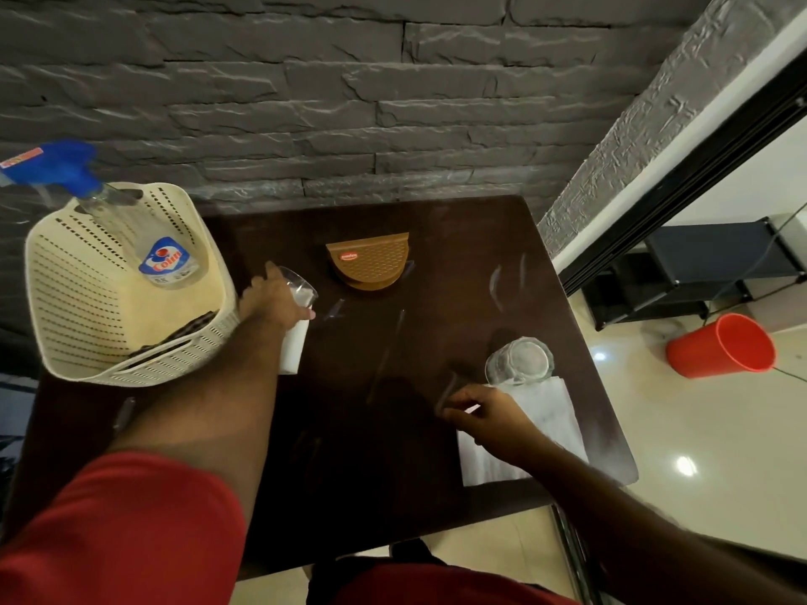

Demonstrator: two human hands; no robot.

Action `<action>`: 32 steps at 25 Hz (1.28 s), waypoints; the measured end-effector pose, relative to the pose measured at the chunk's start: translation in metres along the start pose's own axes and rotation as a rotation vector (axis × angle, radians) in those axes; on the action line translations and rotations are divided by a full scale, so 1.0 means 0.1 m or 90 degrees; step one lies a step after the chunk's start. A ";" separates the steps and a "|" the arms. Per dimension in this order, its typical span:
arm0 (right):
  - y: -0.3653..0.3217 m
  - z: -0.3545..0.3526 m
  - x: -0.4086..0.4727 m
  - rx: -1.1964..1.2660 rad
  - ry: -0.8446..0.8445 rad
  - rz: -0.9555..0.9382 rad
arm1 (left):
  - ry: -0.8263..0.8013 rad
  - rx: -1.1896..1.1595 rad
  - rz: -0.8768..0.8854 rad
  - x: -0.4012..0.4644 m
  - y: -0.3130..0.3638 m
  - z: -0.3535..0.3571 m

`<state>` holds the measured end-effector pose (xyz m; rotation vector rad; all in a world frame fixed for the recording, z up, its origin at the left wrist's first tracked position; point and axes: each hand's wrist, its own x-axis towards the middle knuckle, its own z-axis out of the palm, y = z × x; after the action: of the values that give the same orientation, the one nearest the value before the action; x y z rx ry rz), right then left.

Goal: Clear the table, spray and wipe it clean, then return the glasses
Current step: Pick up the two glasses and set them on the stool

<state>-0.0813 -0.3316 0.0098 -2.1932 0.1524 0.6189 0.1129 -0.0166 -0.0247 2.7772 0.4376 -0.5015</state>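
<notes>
My left hand (273, 301) gripping tilted glass (301, 288), basket (87, 342) just left; right hand (484, 412) seemingly pinching napkin (554, 412) beside second glass (519, 360).

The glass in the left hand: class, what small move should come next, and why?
Probably lift the glass off the table and into the cream basket beside it. The left hand already grips it, it sits tilted by a white napkin, and the table must be cleared before spraying.
</notes>
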 end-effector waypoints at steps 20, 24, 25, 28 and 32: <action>-0.10 0.10 0.09 0.024 -0.024 0.012 | 0.135 -0.518 0.076 -1.11 0.10 0.66; -0.13 0.08 0.10 0.002 -0.019 0.015 | 0.153 -0.498 0.096 -1.17 0.17 0.74; -0.13 0.07 0.09 -0.026 -0.004 0.015 | 0.154 -0.499 0.097 -1.16 0.18 0.76; -0.19 -0.04 0.12 -0.207 0.080 -0.024 | 0.147 -0.488 0.094 -1.18 0.19 0.80; -0.28 -0.37 0.24 -0.462 0.146 -0.026 | 0.115 -0.476 0.063 -1.22 0.15 0.78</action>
<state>-0.0377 -0.3393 0.0381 -2.9609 -0.0057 0.4332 -0.0135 -0.0851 -0.0454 2.1051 0.4149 -0.0344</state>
